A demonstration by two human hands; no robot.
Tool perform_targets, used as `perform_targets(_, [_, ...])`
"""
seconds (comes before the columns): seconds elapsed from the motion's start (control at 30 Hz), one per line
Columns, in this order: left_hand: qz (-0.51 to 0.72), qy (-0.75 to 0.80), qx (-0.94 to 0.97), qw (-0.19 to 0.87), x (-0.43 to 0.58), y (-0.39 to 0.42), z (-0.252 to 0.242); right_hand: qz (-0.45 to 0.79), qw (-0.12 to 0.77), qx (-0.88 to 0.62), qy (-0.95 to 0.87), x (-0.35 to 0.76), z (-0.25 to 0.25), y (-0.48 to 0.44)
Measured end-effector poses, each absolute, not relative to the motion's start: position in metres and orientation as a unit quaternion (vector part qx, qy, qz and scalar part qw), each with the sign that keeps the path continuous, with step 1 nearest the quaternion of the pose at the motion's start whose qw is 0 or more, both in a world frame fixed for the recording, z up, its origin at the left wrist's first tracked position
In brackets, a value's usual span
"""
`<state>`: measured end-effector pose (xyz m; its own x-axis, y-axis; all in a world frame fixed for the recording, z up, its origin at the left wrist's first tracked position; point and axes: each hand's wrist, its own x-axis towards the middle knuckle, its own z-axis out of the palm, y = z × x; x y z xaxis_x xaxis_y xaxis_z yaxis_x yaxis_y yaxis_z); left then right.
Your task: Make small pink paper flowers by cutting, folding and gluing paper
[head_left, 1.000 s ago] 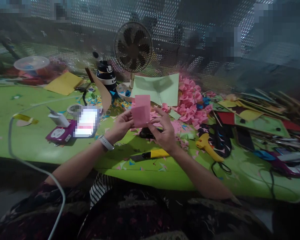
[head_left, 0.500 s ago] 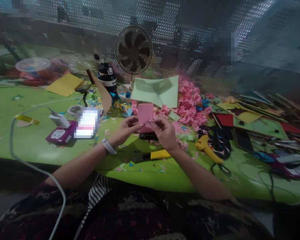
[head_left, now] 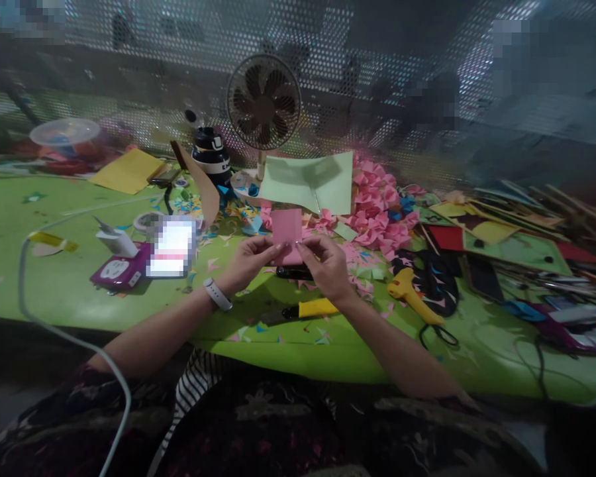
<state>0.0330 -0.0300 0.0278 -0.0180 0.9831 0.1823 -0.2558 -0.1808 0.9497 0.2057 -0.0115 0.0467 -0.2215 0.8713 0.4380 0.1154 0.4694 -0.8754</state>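
A small square of pink paper point(head_left: 287, 227) is held upright above the table, pinched at its lower edge from both sides. My left hand point(head_left: 253, 260), with a white watch band at the wrist, grips its lower left part between thumb and fingers. On the other side, my right hand point(head_left: 328, 265) pinches the lower right part. Below the hands lies a dark object point(head_left: 294, 272), partly covered by the paper and fingers. Nearer to me rests a yellow-handled knife point(head_left: 318, 307) with a dark blade.
Behind the paper stand a pale green folded card point(head_left: 308, 182), a heap of folded pink paper pieces point(head_left: 377, 199) and a fan point(head_left: 264, 103). A lit phone point(head_left: 173, 245) and purple power strip point(head_left: 122, 268) sit left; a yellow glue gun point(head_left: 412, 295) lies right.
The pink paper has shifted slightly down and left in the view, and its tilt looks a little different. Both hands keep their pinch on it.
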Motion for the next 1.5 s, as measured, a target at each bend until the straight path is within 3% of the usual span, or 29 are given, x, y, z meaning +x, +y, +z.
perform_targets(0.53, [0.599,0.389,0.495,0.494,0.034,-0.032,0.031,0.411,0.521,-0.369,-0.651,0.207,0.051,-0.010])
perform_targets(0.9, [0.532,0.391,0.558,0.503,0.035,-0.036,0.030,0.465,0.504,-0.352,-0.637,0.208,0.053,-0.009])
perform_targets(1.17, [0.390,0.381,0.554,0.630,0.029,-0.038,0.036,0.444,0.509,-0.349,-0.650,0.208,0.053,-0.009])
perform_targets(1.37, [0.370,0.343,0.575,0.644,0.026,-0.036,0.039,0.384,0.505,-0.363,-0.683,0.209,0.057,-0.011])
perform_targets(1.5, [0.439,0.343,0.585,0.590,0.023,-0.034,0.042,0.375,0.411,-0.382,-0.738,0.212,0.059,-0.012])
